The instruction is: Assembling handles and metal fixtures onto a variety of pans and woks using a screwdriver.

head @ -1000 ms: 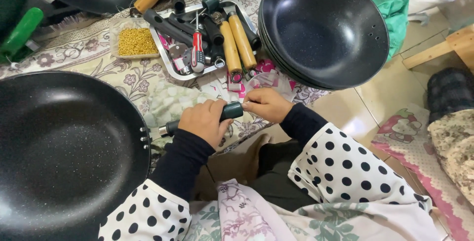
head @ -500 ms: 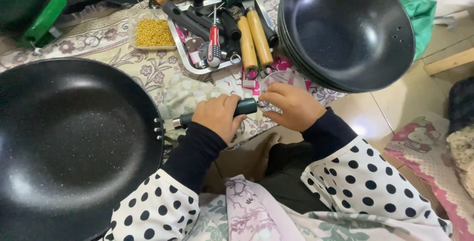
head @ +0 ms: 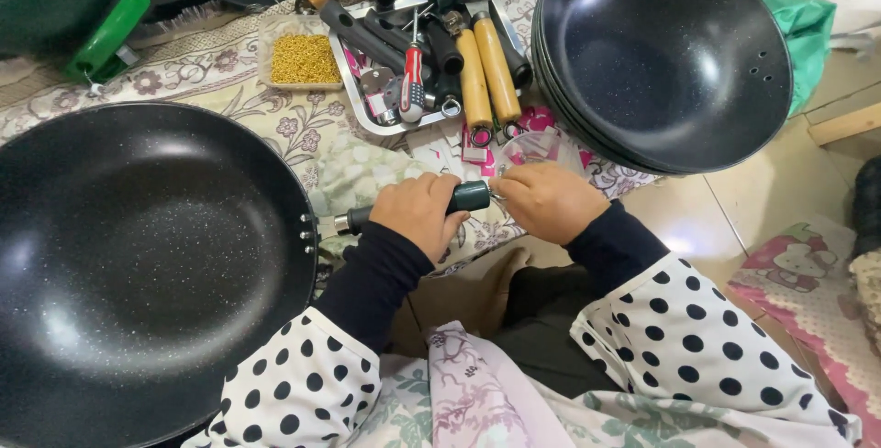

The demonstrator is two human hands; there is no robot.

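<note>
**Handle end worked at lap level, pan lying off to the left**

Where the dark green pan handle [head: 463, 197] crosses the lap: long axis near level, running left to right, butt end toward the right. Joined at far left by a metal neck to the riveted rim of a large black speckled pan [head: 138, 264] resting low on the left. Left hand [head: 418, 214] closed around the middle of the handle, knuckles up, covering most of the grip. Right hand [head: 546, 200] closed at the butt end, fingertips pinched on something small and metallic there; too hidden to identify. Hands almost touching, the exposed green end showing between them. Left hand nearer the pan, right hand at the free end, so any work on the end cap falls to the right while the left steadies.

Beyond the hands, on a floral cloth [head: 275, 127]: steel tray [head: 353, 81] holding loose handles, two wooden handles [head: 486, 72] lying side by side with long axes pointing away, darker handles beside them, and a red-handled screwdriver [head: 411, 81]. Just left of the tray, a shallow box of brass-coloured screws [head: 305, 60]. Upper right, a stack of black woks [head: 665, 53], tilted toward the viewer, rivet holes visible. Upper left, a green-handled pan [head: 105, 30], partly out of frame. Polka-dot sleeves [head: 679, 319] over dark cuffs on both arms.
</note>
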